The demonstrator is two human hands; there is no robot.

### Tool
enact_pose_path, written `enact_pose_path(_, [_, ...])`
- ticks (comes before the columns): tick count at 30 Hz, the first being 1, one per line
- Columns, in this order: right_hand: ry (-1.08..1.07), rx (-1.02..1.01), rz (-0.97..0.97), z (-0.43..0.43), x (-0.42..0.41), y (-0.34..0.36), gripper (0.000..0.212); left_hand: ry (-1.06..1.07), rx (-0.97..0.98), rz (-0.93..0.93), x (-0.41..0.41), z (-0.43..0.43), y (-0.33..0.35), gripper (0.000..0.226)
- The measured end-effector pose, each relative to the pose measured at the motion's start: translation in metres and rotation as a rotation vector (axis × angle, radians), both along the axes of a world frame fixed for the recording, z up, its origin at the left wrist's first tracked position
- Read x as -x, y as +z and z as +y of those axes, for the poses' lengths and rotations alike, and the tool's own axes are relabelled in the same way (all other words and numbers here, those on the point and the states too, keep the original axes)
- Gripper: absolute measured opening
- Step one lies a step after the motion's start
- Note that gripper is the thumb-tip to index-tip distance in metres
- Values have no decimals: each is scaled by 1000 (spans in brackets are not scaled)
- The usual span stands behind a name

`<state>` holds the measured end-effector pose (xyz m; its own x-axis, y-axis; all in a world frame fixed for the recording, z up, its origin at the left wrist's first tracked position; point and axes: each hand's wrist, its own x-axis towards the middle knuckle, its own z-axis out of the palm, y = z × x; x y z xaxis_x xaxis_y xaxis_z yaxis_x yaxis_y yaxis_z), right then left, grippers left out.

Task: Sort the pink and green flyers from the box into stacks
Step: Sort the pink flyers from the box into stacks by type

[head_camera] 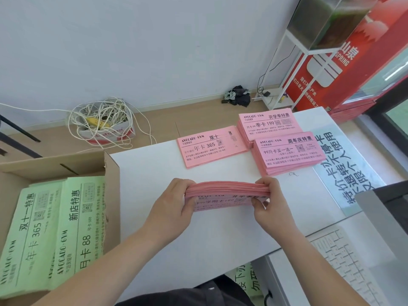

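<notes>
Head view: pink flyer bundle (227, 196) held lengthwise left-right.

Three pink flyer stacks (254, 144) on the table, one pink bundle (227, 196) in hand, two green stacks (55, 228) boxed.

Both hands (176, 202) grip a pink flyer bundle (227, 191).
</notes>
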<state>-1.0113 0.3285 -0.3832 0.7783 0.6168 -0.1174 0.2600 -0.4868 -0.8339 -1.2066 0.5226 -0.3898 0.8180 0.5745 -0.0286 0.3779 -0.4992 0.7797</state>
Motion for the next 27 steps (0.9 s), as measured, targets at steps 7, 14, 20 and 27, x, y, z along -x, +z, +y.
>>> enact_pose_path(7, [-6,54,-40,8,1,0,65,110,-31,46,-12,-24,-10,37])
enact_pose_path(14, [24,189,19,29,-56,57,81,146,175,26,-61,17,44,34])
enact_pose_path(20, [-136,142,31,74,-159,95,73,298,558,-27,-169,47,73,14])
enact_pose_path(27, [-256,188,28,97,-268,78,51,256,607,13,-289,62,55,10])
